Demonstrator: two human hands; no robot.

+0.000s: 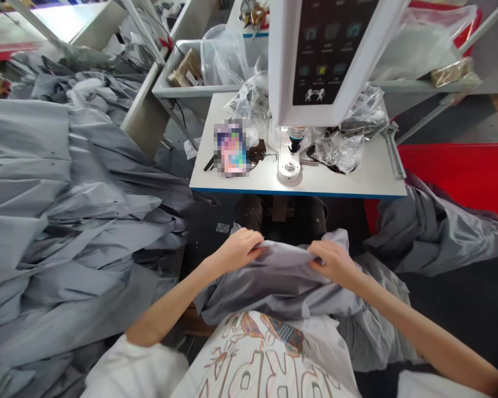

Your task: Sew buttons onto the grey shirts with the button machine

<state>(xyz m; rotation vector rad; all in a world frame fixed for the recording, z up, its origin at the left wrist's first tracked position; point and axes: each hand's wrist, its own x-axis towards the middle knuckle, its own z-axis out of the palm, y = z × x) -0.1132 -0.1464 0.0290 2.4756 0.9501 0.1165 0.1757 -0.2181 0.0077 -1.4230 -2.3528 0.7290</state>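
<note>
Head view: my left hand (244,246) and right hand (331,258), nearly closed, pinch cloth (287,256) nearer than the machine (328,63); handling looks under way; whether the left pile (66,221) is done, I cannot tell.

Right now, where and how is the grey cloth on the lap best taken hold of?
The grey cloth is probably best pinched along its raised upper edge, coming in from both sides, thumb against fingers. That edge stretches as a thin strip between the left hand and the right hand, while the rest sags loosely below.
</note>
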